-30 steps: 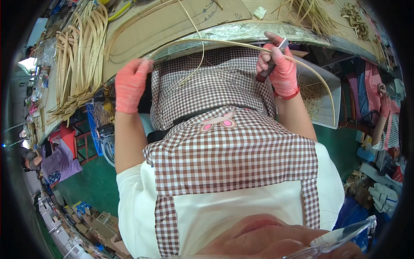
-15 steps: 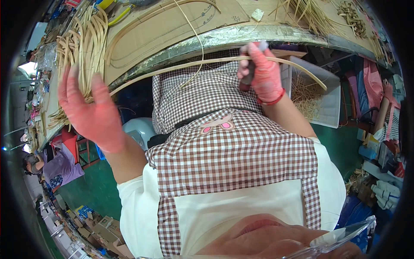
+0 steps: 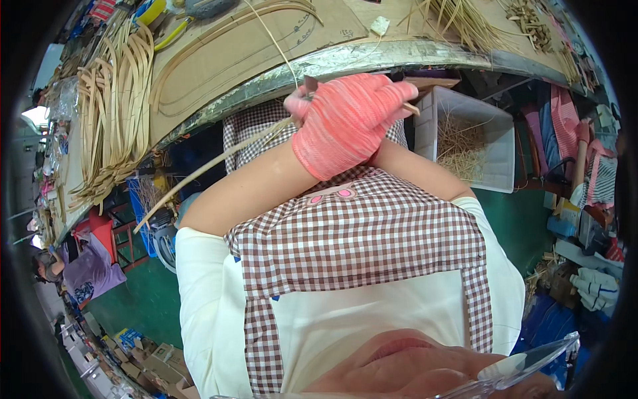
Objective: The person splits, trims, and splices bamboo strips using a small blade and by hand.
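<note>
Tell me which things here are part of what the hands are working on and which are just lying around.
In hand:
left hand in a pink glove
long pale cane strip
small blade-like tool

Lying about:
bundle of flat cane strips
white bin of straw-like offcuts
brown cardboard sheet

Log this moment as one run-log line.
left hand: gloved, over right hand | bamboo strip: gripped, trailing left | workbench: ahead
</note>
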The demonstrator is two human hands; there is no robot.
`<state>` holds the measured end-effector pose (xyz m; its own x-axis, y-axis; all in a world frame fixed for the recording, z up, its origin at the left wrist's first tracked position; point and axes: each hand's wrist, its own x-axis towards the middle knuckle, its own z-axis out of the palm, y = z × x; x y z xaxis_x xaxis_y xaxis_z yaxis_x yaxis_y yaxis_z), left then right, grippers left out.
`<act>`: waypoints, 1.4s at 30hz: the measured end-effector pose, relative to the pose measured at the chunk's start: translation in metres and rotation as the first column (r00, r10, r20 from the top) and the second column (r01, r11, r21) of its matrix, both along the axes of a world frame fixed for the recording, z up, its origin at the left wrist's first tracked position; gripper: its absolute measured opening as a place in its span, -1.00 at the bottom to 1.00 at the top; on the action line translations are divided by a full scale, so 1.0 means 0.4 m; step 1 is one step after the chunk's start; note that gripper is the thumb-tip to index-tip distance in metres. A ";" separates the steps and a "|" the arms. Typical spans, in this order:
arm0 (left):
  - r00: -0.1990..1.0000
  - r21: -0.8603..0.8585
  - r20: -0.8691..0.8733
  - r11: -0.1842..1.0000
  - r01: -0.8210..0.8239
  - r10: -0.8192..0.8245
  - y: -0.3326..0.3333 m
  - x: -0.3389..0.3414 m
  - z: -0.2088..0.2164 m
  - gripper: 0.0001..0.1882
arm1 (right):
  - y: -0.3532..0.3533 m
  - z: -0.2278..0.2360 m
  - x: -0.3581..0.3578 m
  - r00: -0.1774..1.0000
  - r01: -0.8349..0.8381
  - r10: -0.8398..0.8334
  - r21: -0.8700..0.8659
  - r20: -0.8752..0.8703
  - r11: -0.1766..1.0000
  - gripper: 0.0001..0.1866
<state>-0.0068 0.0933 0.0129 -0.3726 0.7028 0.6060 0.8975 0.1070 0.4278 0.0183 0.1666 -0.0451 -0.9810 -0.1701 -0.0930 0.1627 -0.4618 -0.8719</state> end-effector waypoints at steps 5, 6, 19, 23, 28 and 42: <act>0.942 0.228 0.319 0.973 0.033 -0.107 -0.045 -0.010 0.050 -0.72 | 0.000 -0.002 -0.010 0.999 -0.032 0.036 -0.125 0.037 0.992 -0.59; 0.838 0.214 0.537 0.977 -0.023 -0.098 -0.058 -0.008 0.066 -0.73 | 0.000 0.001 -0.012 0.998 -0.041 0.048 -0.157 0.040 0.987 -0.58; 0.800 -0.134 0.599 0.988 0.072 0.023 -0.252 0.020 0.031 -0.62 | 0.104 0.024 0.107 0.989 0.007 0.017 0.159 -0.146 0.987 -0.70; 0.881 -0.215 0.460 0.977 -0.011 0.111 -0.280 0.036 -0.005 -0.75 | 0.090 0.024 0.129 0.846 0.218 0.163 0.608 -0.508 0.763 -0.75; 0.901 -0.224 0.422 0.975 -0.001 0.098 -0.296 0.031 -0.035 -0.78 | 0.076 0.000 0.114 0.706 0.395 0.245 0.656 -0.665 0.643 -0.70; 0.931 -0.175 0.358 0.985 -0.010 0.073 -0.293 0.039 -0.048 -0.78 | 0.073 -0.002 0.118 0.666 0.436 0.295 0.678 -0.685 0.592 -0.66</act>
